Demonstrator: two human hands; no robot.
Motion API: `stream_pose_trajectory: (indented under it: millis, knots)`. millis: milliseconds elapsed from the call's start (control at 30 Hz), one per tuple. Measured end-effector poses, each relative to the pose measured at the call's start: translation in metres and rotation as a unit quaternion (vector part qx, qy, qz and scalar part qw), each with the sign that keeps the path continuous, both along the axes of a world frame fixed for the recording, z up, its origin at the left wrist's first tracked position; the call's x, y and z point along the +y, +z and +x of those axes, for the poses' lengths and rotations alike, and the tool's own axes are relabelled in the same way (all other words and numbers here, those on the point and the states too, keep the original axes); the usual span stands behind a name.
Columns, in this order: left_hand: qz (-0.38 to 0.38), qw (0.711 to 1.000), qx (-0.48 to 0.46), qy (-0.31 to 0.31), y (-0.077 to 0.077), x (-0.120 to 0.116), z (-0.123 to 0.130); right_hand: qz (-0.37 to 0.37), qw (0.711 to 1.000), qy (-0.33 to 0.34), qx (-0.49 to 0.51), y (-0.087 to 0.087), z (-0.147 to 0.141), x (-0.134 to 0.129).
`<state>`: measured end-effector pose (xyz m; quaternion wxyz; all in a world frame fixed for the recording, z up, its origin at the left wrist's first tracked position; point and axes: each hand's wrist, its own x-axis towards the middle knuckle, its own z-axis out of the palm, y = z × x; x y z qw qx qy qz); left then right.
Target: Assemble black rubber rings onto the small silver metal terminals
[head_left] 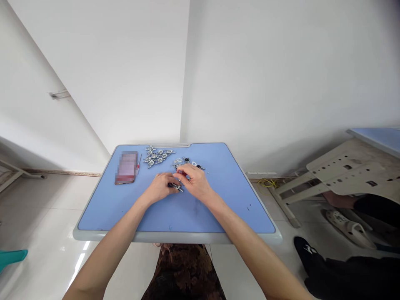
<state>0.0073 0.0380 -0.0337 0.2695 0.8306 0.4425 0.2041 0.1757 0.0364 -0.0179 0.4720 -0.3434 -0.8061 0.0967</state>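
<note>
On the blue tabletop, my left hand is closed on a small metal part, which pokes out past its fingertips. My right hand meets it from the right, thumb and fingers pinched together; what they hold, if anything, is too small to make out. Just beyond the right hand lie loose small pieces, among them a black round one and a pale ring-like one. A group of several similar metal parts lies at the back left of the table.
A phone lies at the table's left, with a thin red-and-silver tool beside it. White walls stand behind. At the right are another desk, a person's shoe and a yellow cable. A teal object is at the lower left.
</note>
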Motion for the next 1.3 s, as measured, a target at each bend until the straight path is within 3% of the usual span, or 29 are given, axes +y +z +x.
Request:
stream_pose_trajectory:
  millis: [400,633,733,800,967,1300]
  knots:
    - [-0.023,1.0,0.003,0.002,0.003,-0.001,0.001,-0.005,0.996,-0.083,0.021,-0.007,-0.008,-0.002]
    - [-0.009,1.0,-0.005,-0.001,0.001,0.0,0.0,-0.023,0.999,0.008,-0.041,0.003,0.005,-0.003]
    - [-0.008,1.0,0.004,0.0,0.002,0.0,0.0,-0.076,0.994,0.071,-0.01,0.008,0.011,-0.004]
    - [-0.008,1.0,0.005,0.002,0.002,0.0,0.0,-0.101,0.992,0.079,0.018,0.009,0.012,-0.003]
    - [-0.007,1.0,0.001,-0.002,0.001,0.0,0.0,-0.113,0.992,0.034,0.051,0.006,0.008,-0.001]
    - [-0.015,1.0,-0.004,0.005,0.0,-0.001,0.001,-0.043,0.999,-0.025,0.018,0.004,0.006,-0.003]
